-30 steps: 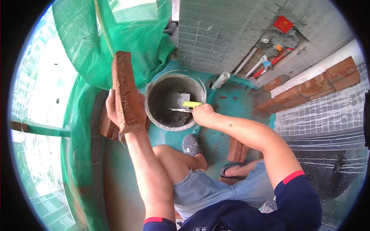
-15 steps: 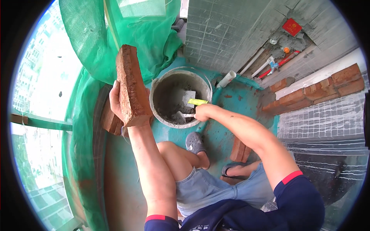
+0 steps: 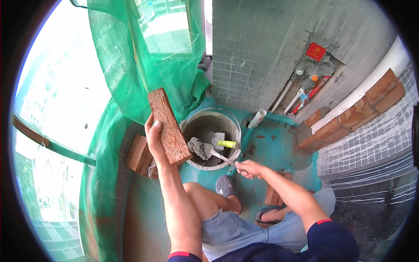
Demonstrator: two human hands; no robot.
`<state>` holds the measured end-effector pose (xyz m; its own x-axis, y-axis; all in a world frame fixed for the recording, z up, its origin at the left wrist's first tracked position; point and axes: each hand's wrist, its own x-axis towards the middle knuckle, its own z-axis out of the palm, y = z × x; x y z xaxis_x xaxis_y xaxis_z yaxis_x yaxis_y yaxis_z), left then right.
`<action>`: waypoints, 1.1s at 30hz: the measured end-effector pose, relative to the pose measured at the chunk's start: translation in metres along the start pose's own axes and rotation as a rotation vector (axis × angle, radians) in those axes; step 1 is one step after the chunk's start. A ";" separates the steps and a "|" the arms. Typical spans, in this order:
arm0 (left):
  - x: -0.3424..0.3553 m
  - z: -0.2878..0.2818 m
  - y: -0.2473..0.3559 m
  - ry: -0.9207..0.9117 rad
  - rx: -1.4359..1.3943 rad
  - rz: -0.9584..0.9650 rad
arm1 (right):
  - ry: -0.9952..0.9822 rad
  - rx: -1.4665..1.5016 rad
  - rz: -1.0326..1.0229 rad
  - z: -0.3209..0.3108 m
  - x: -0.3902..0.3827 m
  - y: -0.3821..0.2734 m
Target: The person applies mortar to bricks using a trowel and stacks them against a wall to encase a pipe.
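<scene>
My left hand (image 3: 156, 136) grips a long red brick (image 3: 169, 126) raised just left of a grey bucket (image 3: 237, 131), its long face turned partly up. My right hand (image 3: 248, 168) is closed round the handle of a trowel (image 3: 224, 158), whose blade carries a lump of wet grey mortar (image 3: 198, 147) beside the brick's lower end, over the bucket. Inside the bucket a yellow-green handled tool with a flat grey plate (image 3: 227, 143) rests on the mortar.
Stacked bricks (image 3: 140, 153) lie left of the bucket, more (image 3: 275, 190) near my right foot. A brick course (image 3: 351, 118) lines the right wall, below exposed pipes (image 3: 307, 98). A white pipe stub (image 3: 257, 118) rises beside the bucket. Green mesh (image 3: 113, 74) hangs along the window.
The brick in my left hand has lowered and tilted over. My right hand has brought the trowel up out of the bucket with mortar on its blade and moved nearer to me.
</scene>
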<state>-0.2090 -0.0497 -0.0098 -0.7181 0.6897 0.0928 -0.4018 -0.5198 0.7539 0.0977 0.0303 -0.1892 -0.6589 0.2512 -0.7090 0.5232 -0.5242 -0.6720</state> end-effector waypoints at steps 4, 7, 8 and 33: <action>-0.005 0.000 0.007 0.056 0.113 0.011 | 0.046 0.196 -0.186 0.023 -0.038 -0.011; -0.011 0.004 0.009 0.050 0.192 -0.022 | 0.137 0.159 -0.359 0.034 -0.069 -0.035; -0.014 0.009 0.008 0.042 0.211 -0.043 | 0.214 0.116 -0.451 0.035 -0.077 -0.039; -0.012 0.028 -0.026 -0.036 -0.038 -0.204 | 0.877 -0.462 -0.759 0.055 -0.146 -0.068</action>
<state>-0.1742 -0.0298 -0.0120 -0.5993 0.7997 -0.0353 -0.5583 -0.3860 0.7344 0.1289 -0.0154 -0.0288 -0.3881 0.9156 0.1057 0.4266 0.2801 -0.8600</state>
